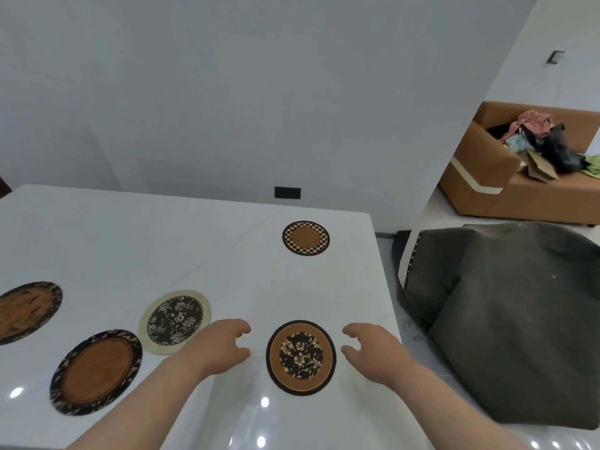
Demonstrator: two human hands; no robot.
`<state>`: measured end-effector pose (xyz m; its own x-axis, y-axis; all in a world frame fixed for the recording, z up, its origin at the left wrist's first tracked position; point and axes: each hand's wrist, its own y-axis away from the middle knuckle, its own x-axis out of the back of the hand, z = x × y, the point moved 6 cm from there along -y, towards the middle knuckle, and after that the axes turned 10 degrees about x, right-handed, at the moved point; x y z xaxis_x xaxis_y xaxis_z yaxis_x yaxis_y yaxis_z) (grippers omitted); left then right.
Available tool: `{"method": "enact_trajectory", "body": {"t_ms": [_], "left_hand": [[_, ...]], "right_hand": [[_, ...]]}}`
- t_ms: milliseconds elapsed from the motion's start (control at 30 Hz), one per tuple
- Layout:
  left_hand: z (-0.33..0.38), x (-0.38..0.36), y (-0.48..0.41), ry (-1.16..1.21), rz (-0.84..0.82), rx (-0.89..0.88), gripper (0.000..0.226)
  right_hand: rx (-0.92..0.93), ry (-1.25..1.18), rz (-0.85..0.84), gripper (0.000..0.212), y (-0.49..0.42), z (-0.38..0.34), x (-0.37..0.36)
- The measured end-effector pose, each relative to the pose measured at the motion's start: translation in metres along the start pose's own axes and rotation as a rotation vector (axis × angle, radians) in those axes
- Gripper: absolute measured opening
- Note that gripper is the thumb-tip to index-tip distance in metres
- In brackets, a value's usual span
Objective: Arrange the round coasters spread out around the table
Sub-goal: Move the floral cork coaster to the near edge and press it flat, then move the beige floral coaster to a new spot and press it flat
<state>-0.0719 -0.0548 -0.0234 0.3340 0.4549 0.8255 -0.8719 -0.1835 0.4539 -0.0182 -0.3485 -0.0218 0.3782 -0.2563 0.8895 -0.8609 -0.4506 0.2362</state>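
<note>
Several round coasters lie flat on a glossy white table point(162, 241). A brown coaster with a dark floral middle point(301, 357) lies between my hands. My left hand point(220, 347) hovers just left of it, fingers curled and apart, holding nothing. On its right my right hand point(373, 350) is open too, not touching it. A checker-rimmed coaster point(306, 237) sits farther back near the right edge. A cream-rimmed floral coaster point(175, 320) lies partly under my left hand. A dark-rimmed brown coaster point(96, 371) and an orange-brown one point(27, 310) lie at the left.
A grey cloth-covered seat point(506, 316) stands close to the table's right edge. Beyond it is a tan sofa point(487, 186) piled with clothes. A white wall runs behind the table, with a dark outlet plate point(287, 192) low down.
</note>
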Motion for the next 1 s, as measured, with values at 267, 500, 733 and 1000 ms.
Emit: {"method": "enact_trajectory", "body": {"t_ms": [267,500,733,1000], "left_hand": [[0.0,0.041,0.046,0.055,0.067,0.012,0.048],[-0.008,0.088,0.094,0.092,0.127,0.0,0.036],[-0.034,0.112,0.134,0.138,0.206,0.054,0.028],[-0.076,0.135,0.147,0.265,0.26,0.043,0.038]], "right_hand": [[0.074,0.063,0.025,0.046,0.024,-0.025,0.043],[0.162,0.109,0.051,0.041,0.033,-0.061,0.082],[0.246,0.092,0.054,0.042,0.038,-0.109,0.086],[0.285,0.029,0.031,0.038,0.038,-0.153,0.072]]}}
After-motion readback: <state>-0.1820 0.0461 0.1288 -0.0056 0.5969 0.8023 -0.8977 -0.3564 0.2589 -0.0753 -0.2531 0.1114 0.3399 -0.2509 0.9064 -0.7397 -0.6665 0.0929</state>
